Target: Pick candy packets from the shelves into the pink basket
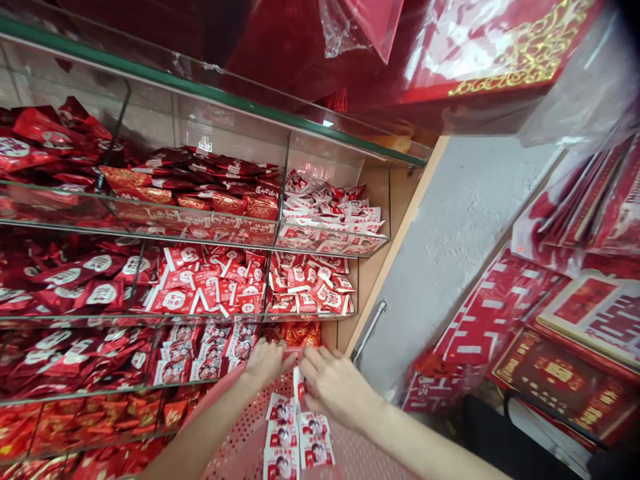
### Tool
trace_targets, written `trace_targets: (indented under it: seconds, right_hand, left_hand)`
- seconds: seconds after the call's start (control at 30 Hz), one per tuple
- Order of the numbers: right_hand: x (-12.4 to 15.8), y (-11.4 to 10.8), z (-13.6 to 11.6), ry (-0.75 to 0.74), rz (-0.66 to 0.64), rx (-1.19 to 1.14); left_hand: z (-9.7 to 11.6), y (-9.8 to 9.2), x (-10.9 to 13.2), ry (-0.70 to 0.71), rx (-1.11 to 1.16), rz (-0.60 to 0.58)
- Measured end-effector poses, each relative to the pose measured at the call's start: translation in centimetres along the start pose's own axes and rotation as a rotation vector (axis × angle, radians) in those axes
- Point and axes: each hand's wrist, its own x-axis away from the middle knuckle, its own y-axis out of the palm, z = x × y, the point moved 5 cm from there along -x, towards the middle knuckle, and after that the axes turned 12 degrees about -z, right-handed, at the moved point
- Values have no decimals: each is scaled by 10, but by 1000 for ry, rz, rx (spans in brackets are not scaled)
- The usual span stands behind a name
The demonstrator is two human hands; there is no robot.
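Observation:
A pink perforated plastic basket (240, 427) is in front of me at the bottom of the view. My left hand (265, 363) is closed over its far rim. Just right of it, my right hand (336, 381) is closed at the inner side of that rim, its fingers curled over a small red-and-white packet (299, 384) that stands on edge. Below both hands, several matching candy packets (283, 437) lie in two rows in the basket, printed with cartoon figures. The right fingertips are partly hidden.
Glass-fronted shelf compartments (310, 230) full of red and white candy packets rise ahead and left. A green glass shelf edge (215, 90) crosses above, under red boxes (500, 60). Right of a wooden side panel (395, 253) is a grey wall (450, 233), then stacked red paper goods (565, 373).

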Motion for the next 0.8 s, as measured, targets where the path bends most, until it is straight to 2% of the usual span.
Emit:
trace_targets:
  seconds: [0.1,0.17,0.23,0.3,0.43,0.57,0.63,0.7,0.8]
  right_hand:
    - [-5,73,-6,75,-371,-91]
    - [-8,111,-11,105,-550,-108]
    - [-13,135,-13,127,-622,-109]
    - [-20,147,-12,145,-616,-120]
    - [-25,146,-5,183,-575,-188]
    - [-13,117,14,297,-508,-308]
    - [5,99,28,360,-436,-392]
    - [33,88,41,437,-311,-456]
    - [93,94,53,598,-54,-549]
  left_hand:
    - [0,-2,1,-15,-54,42]
    - [0,-2,1,-11,-78,63]
    - [0,-1,0,-8,-80,71]
    - [0,-1,0,-1,-75,76]
    - [-1,0,-1,-3,-61,69]
    - [-2,1,-2,-3,-64,50]
    - [-2,0,-2,-4,-77,44]
    - [-2,-2,-1,-2,-75,39]
    - [-3,-6,1,21,-50,27]
